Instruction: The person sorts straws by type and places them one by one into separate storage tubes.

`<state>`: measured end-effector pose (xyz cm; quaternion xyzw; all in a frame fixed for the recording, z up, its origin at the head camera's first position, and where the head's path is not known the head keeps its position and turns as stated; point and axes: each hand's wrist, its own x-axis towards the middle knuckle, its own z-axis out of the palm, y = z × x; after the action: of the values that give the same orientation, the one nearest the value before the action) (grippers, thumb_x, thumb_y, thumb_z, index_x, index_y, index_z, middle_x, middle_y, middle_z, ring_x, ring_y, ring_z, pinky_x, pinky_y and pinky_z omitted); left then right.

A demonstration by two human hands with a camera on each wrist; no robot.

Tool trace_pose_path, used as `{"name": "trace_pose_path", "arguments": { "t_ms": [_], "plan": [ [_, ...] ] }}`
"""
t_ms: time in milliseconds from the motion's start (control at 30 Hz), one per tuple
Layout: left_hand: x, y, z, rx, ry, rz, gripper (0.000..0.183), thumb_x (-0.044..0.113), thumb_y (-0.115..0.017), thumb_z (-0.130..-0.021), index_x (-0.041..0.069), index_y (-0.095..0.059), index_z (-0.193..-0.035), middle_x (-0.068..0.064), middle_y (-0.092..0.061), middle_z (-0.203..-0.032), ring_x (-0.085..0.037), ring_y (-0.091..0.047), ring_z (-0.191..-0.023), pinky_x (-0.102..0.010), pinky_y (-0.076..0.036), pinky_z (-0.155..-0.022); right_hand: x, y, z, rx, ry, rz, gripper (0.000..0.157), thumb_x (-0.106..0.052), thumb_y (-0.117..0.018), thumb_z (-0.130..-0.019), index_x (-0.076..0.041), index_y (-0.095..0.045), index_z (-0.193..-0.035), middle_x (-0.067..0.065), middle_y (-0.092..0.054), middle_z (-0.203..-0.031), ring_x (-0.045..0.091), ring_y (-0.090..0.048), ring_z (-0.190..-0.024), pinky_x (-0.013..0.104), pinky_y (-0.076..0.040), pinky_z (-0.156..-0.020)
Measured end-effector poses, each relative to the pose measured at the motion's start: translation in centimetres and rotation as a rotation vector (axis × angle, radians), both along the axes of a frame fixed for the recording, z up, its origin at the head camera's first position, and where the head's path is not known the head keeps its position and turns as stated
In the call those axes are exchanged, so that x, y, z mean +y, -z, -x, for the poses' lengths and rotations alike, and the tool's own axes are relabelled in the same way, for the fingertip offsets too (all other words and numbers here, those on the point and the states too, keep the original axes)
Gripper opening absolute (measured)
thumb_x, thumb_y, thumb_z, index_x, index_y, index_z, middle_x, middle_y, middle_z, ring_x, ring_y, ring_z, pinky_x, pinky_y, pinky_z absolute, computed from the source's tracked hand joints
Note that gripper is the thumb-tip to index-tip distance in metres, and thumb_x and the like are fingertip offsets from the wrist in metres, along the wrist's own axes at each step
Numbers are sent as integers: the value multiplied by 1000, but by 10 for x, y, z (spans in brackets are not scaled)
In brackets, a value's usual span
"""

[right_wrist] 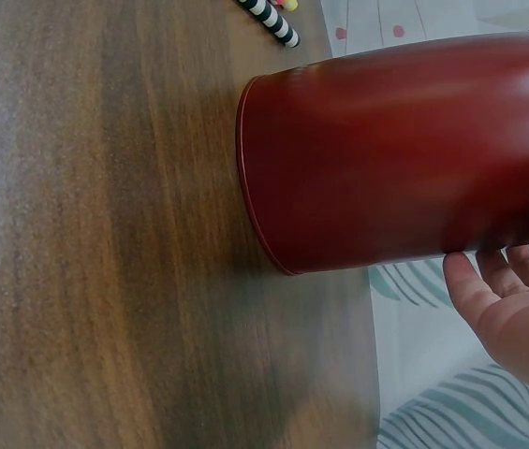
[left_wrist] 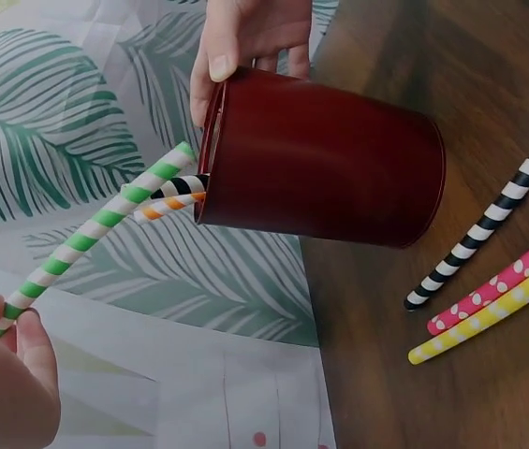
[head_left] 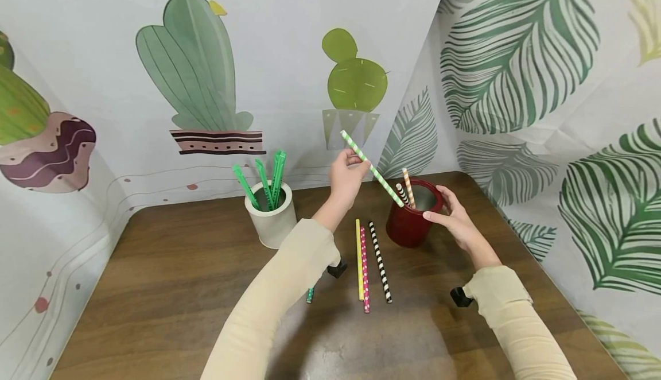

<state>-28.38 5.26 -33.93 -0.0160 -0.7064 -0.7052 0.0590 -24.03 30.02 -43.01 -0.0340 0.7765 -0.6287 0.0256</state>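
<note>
My left hand (head_left: 347,179) pinches a green-and-white striped paper straw (head_left: 379,176) near its upper part. The straw slants down to the right, its lower end at the rim of a dark red cup (head_left: 408,226). Inside that cup lean an orange-striped straw (head_left: 408,187) and a black-and-white one (left_wrist: 182,185). My right hand (head_left: 457,219) holds the cup at the right of its rim, thumb in front and fingers round the far side; in the right wrist view, fingertips (right_wrist: 458,265) touch its wall.
On the wooden table (head_left: 175,288) lie a yellow straw (head_left: 359,259), a pink dotted straw (head_left: 365,271) and a black-and-white striped straw (head_left: 380,262). A teal dotted straw (head_left: 310,295) is mostly hidden under my left sleeve. A cream cup (head_left: 273,226) holds several green sticks (head_left: 277,173).
</note>
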Motion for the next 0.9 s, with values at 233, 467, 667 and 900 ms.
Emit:
{"name": "trace_pose_path", "arguments": {
  "t_ms": [233, 467, 667, 900],
  "plan": [
    [10, 3, 4, 4, -74, -52, 25, 3, -62, -78, 0, -56, -101, -11, -59, -94, -10, -55, -67, -22, -50, -64, 0, -1, 0, -7, -1, -17, 79, -9, -61, -81, -8, -9, -140, 19, -15, -144, 32, -16, -131, 50, -21, -103],
    [24, 9, 3, 15, -117, -46, 17, 5, -61, -78, 1, -57, -95, -10, -61, -90, -16, -61, -75, -18, -46, -57, -1, -2, -1, -12, -5, -17, 80, -9, -61, -81, -9, -8, -141, 19, -13, -145, 33, -14, -131, 51, -19, -104],
    [37, 15, 1, 13, -134, -9, 14, 5, -61, -78, 1, -58, -92, -11, -62, -89, -19, -62, -74, -18, -47, -58, 0, 0, 0, -10, 4, -16, 80, -11, -62, -80, -8, -10, -140, 21, -13, -144, 33, -16, -130, 50, -20, -103],
    [47, 28, -4, 28, -155, 131, 12, 11, -62, -79, 4, -61, -89, -8, -64, -87, -18, -57, -79, -20, -44, -61, 0, 1, 0, -9, 12, -19, 80, -11, -63, -80, -9, -11, -140, 18, -16, -144, 31, -18, -129, 44, -25, -100]
  ]
}}
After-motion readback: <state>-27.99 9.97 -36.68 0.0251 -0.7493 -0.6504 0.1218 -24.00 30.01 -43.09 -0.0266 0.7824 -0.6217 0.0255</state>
